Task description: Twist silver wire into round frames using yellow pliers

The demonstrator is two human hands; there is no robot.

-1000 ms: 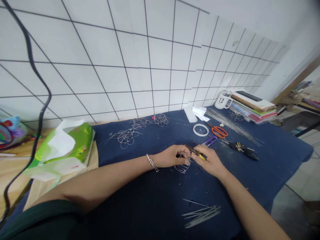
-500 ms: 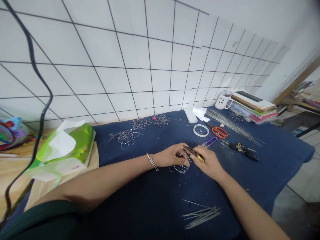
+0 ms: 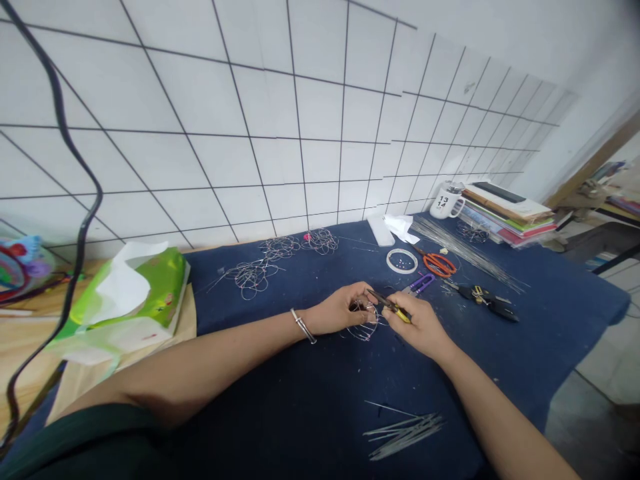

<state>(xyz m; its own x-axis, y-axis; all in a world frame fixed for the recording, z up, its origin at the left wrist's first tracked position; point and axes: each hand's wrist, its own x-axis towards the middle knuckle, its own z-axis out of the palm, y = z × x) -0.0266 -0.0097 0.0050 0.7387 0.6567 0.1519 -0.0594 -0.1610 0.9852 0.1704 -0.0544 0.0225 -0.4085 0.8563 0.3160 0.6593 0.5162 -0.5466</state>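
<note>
now left hand, pinching wire frame, has its six-o'clock edge tipped higher, right hand clutching pliers at two o'clock, shaping seemingly unfinished.

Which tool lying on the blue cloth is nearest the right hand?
The purple-handled snips, just beyond the right hand. The orange-handled scissors lie farther off beyond them, and the black-handled tool lies farther to the right.

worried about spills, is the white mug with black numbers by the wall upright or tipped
Upright: the white mug stands straight, and its black numbers read right way up.
</note>
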